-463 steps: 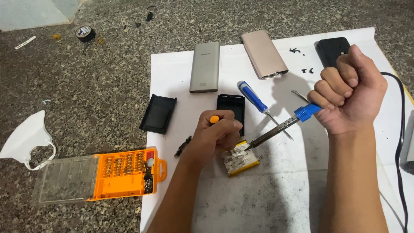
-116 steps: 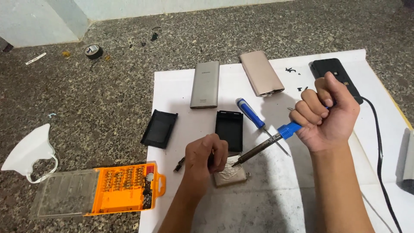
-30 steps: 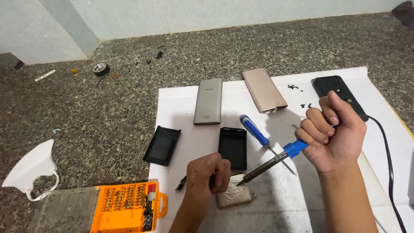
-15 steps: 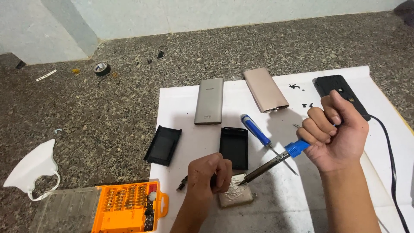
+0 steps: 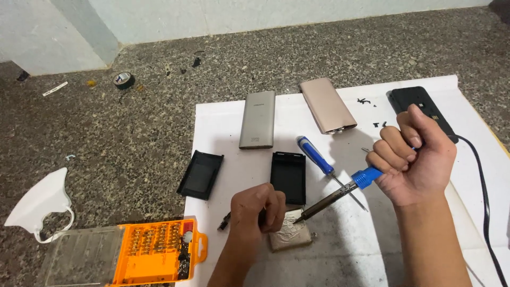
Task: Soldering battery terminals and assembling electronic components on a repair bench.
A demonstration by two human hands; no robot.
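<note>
The right hand is fisted tight around a soldering iron, its tip touching the silver cell on the white sheet. The left hand is curled shut, fingers pressed down on the cell's left edge over a small dark tool; what it pinches I cannot tell. Two black cases lie open and hollow just above, one on the sheet's edge. The orange bit box on the floor sits open, rows of bits filling it, its clear lid flat beside. A blue screwdriver lies near the iron.
</note>
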